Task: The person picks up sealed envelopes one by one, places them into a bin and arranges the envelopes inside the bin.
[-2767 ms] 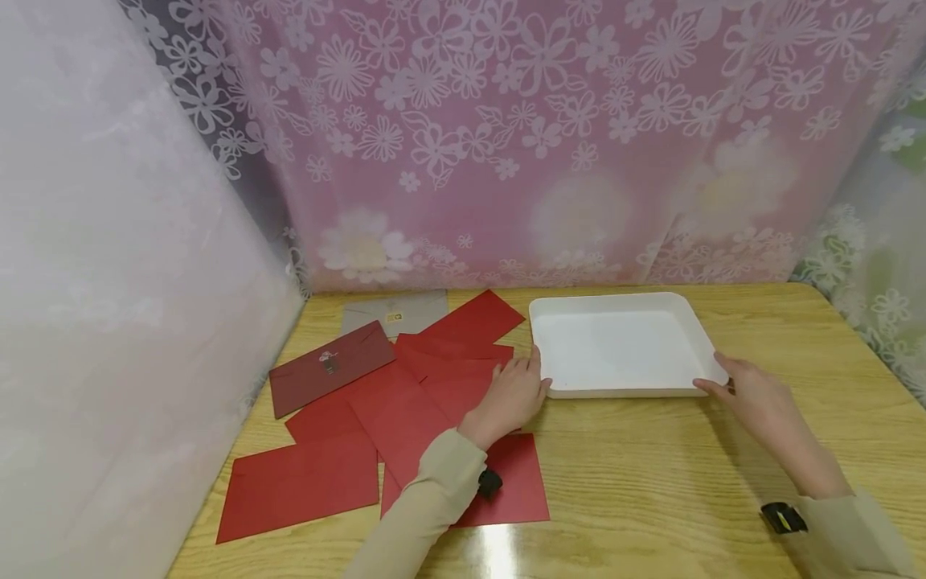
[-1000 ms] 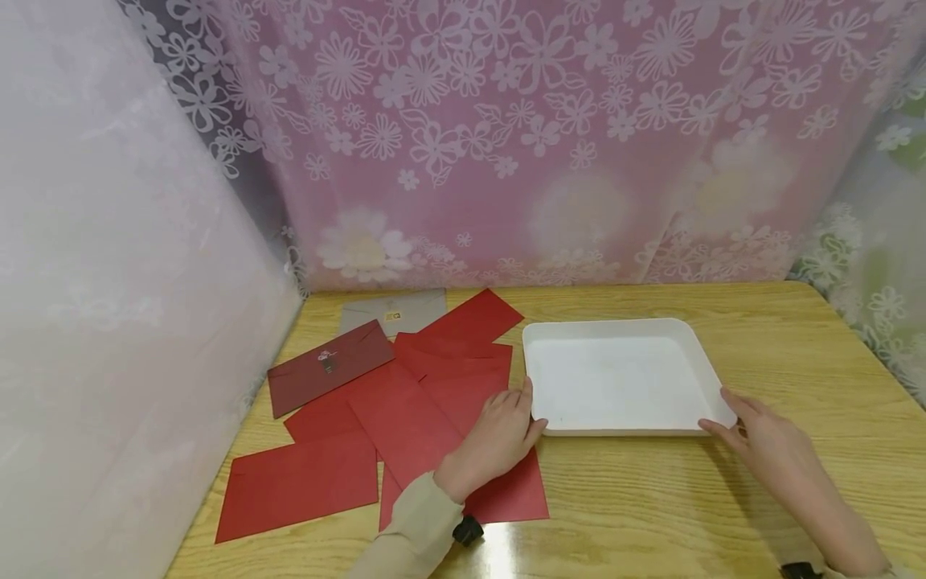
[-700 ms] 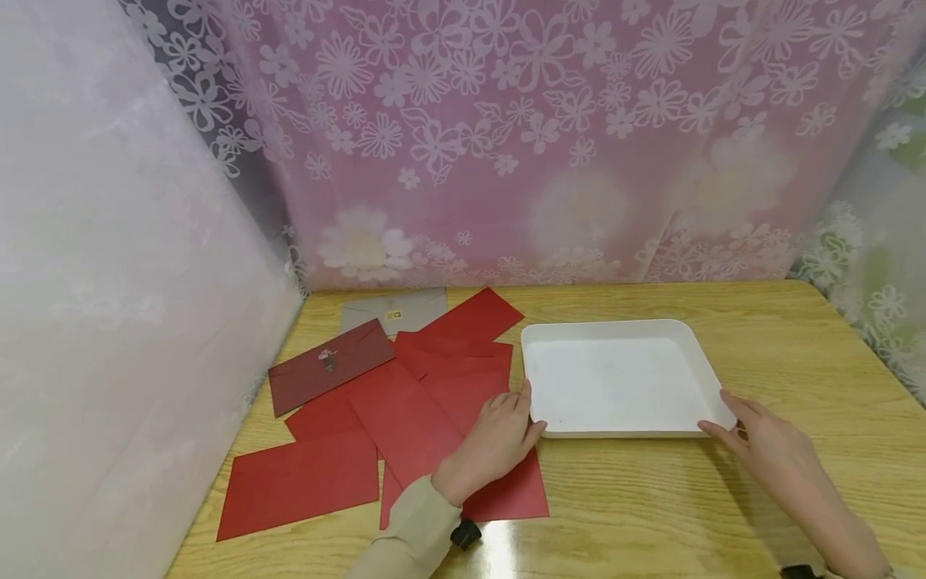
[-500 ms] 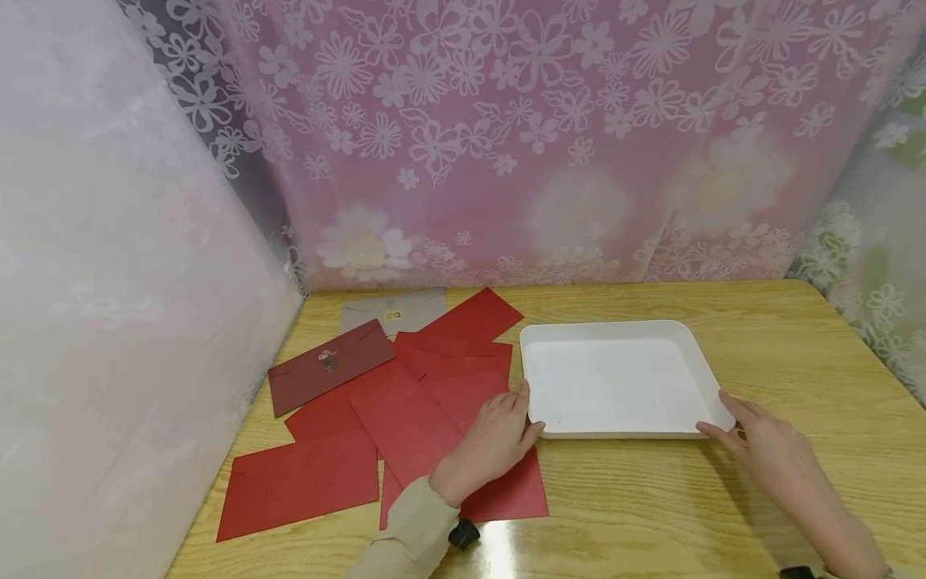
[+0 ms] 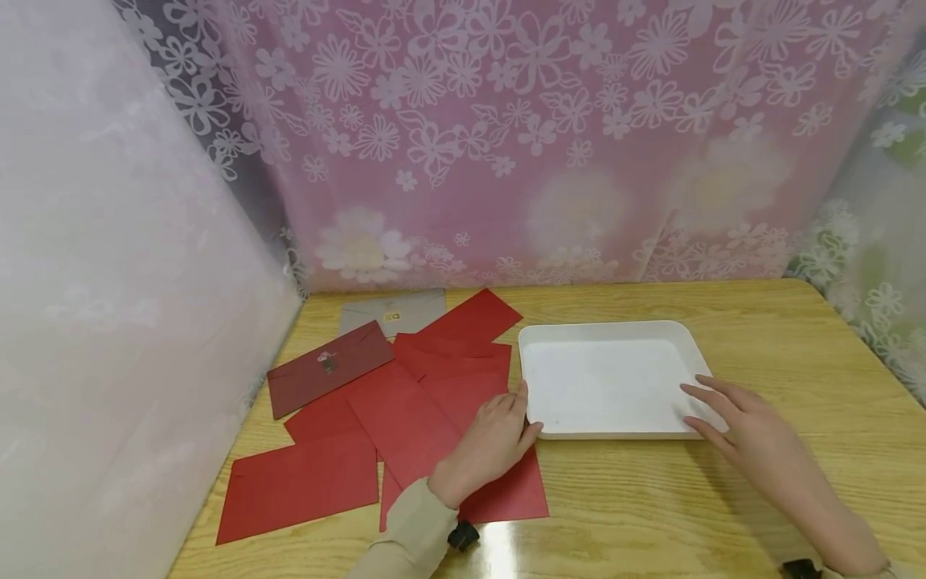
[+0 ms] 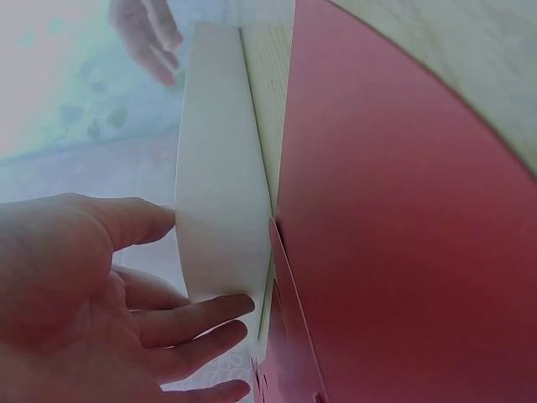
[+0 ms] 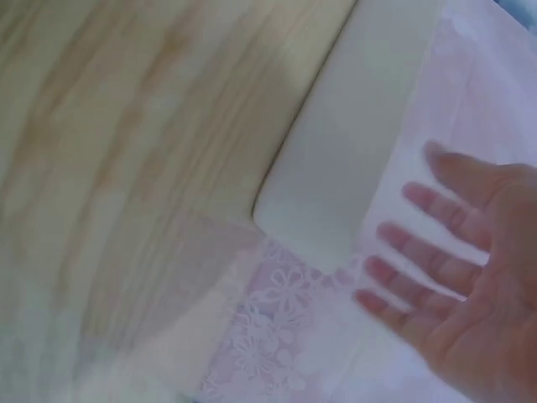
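A shallow white tray (image 5: 608, 386) sits on the wooden table, right of the envelopes. My left hand (image 5: 486, 444) holds its near left corner. In the left wrist view the thumb (image 6: 147, 222) is at the rim and the other fingers lie along the outer wall. Over the near right corner hovers my right hand (image 5: 752, 434), fingers spread. In the right wrist view these fingers (image 7: 419, 248) stand apart from the tray's wall (image 7: 344, 126) and hold nothing.
Several red envelopes (image 5: 304, 486) overlap left of the tray, partly under my left forearm. A maroon envelope (image 5: 304, 378) with a printed motif and a grey envelope (image 5: 419, 305) lie behind them. A flowered curtain (image 5: 463, 145) closes off the table's (image 5: 615, 507) back.
The tray has been drawn toward me across the table, then come to rest. My right hand has let go of its corner and risen over the rim; the left has stayed at its corner.
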Action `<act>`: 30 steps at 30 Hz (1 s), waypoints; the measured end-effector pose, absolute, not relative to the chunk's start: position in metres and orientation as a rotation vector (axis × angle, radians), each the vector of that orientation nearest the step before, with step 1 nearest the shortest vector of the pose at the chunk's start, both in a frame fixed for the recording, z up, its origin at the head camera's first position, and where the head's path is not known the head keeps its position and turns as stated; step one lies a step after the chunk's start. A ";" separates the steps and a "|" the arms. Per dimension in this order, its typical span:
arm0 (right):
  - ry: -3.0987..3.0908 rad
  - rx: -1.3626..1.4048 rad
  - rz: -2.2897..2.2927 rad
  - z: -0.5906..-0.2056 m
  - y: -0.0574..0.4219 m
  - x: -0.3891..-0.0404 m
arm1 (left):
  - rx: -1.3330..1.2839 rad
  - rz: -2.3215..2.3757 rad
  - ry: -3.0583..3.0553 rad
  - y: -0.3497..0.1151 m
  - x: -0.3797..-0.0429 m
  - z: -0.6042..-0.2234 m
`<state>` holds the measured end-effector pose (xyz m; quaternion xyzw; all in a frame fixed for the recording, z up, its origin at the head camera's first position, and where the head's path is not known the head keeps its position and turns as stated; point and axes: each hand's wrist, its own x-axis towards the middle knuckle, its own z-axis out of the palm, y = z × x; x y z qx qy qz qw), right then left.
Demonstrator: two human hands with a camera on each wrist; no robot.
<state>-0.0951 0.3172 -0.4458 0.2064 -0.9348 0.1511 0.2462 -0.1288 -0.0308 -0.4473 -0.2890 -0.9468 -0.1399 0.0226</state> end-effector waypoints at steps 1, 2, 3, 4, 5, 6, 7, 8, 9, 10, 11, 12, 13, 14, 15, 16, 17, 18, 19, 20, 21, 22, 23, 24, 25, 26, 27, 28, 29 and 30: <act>-2.517 0.620 0.401 -0.446 0.316 -0.097 | -0.895 -0.431 -2.931 -0.031 -0.129 -0.448; -2.495 0.670 0.393 -0.447 0.314 -0.098 | -0.894 -0.429 -2.928 -0.031 -0.129 -0.448; -2.488 0.705 0.389 -0.448 0.313 -0.100 | -0.894 -0.429 -2.927 -0.031 -0.129 -0.448; -2.484 0.734 0.383 -0.449 0.312 -0.100 | -0.895 -0.432 -2.928 -0.031 -0.129 -0.448; -2.490 0.758 0.377 -0.450 0.312 -0.101 | -0.896 -0.433 -2.930 -0.031 -0.129 -0.448; -2.494 0.783 0.370 -0.451 0.311 -0.101 | -0.897 -0.436 -2.933 -0.031 -0.129 -0.449; -2.504 0.802 0.363 -0.453 0.311 -0.101 | -0.896 -0.439 -2.937 -0.031 -0.129 -0.449; -2.511 0.821 0.351 -0.454 0.312 -0.102 | -0.895 -0.442 -2.939 -0.031 -0.129 -0.448; -2.510 0.838 0.336 -0.456 0.312 -0.102 | -0.895 -0.444 -2.942 -0.031 -0.129 -0.448; -2.507 0.855 0.323 -0.457 0.313 -0.103 | -0.895 -0.444 -2.942 -0.031 -0.129 -0.448; -2.505 0.868 0.312 -0.459 0.314 -0.104 | -0.894 -0.442 -2.941 -0.031 -0.129 -0.448; -2.494 0.882 0.296 -0.460 0.315 -0.106 | -0.894 -0.442 -2.940 -0.031 -0.129 -0.448; -2.487 0.892 0.284 -0.461 0.316 -0.107 | -0.895 -0.440 -2.938 -0.031 -0.129 -0.448; -2.471 0.903 0.271 -0.462 0.317 -0.109 | -0.896 -0.436 -2.935 -0.031 -0.129 -0.448; -2.454 0.913 0.264 -0.463 0.318 -0.111 | -0.897 -0.436 -2.933 -0.031 -0.129 -0.448; -2.445 0.923 0.249 -0.463 0.320 -0.113 | -0.898 -0.436 -2.932 -0.031 -0.129 -0.448; -2.436 0.930 0.235 -0.464 0.321 -0.114 | -0.899 -0.437 -2.930 -0.031 -0.129 -0.449; -2.428 0.936 0.218 -0.464 0.322 -0.116 | -0.900 -0.437 -2.928 -0.030 -0.129 -0.449; -2.429 0.942 0.207 -0.464 0.324 -0.116 | -0.901 -0.437 -2.927 -0.030 -0.129 -0.449; -2.434 0.944 0.191 -0.464 0.325 -0.117 | -0.902 -0.436 -2.925 -0.030 -0.129 -0.449; -2.444 0.946 0.174 -0.464 0.327 -0.117 | -0.903 -0.434 -2.924 -0.030 -0.129 -0.449; -2.455 0.949 0.151 -0.463 0.328 -0.117 | -0.904 -0.428 -2.921 -0.030 -0.129 -0.448; -2.466 0.955 0.134 -0.463 0.329 -0.117 | -0.904 -0.423 -2.918 -0.030 -0.130 -0.448; -2.479 0.964 0.115 -0.463 0.329 -0.117 | -0.904 -0.418 -2.917 -0.030 -0.129 -0.448; -2.491 0.972 0.092 -0.463 0.330 -0.117 | -0.903 -0.411 -2.916 -0.030 -0.129 -0.448; -2.497 0.977 0.079 -0.462 0.331 -0.116 | -0.902 -0.405 -2.915 -0.030 -0.129 -0.448; -2.497 0.984 0.067 -0.462 0.331 -0.116 | -0.901 -0.402 -2.913 -0.030 -0.129 -0.448; -2.495 0.988 0.060 -0.462 0.330 -0.116 | -0.899 -0.401 -2.912 -0.030 -0.129 -0.448; -2.490 0.992 0.060 -0.462 0.330 -0.116 | -0.898 -0.401 -2.912 -0.030 -0.129 -0.448; -2.479 0.993 0.063 -0.462 0.329 -0.117 | -0.897 -0.401 -2.912 -0.030 -0.129 -0.448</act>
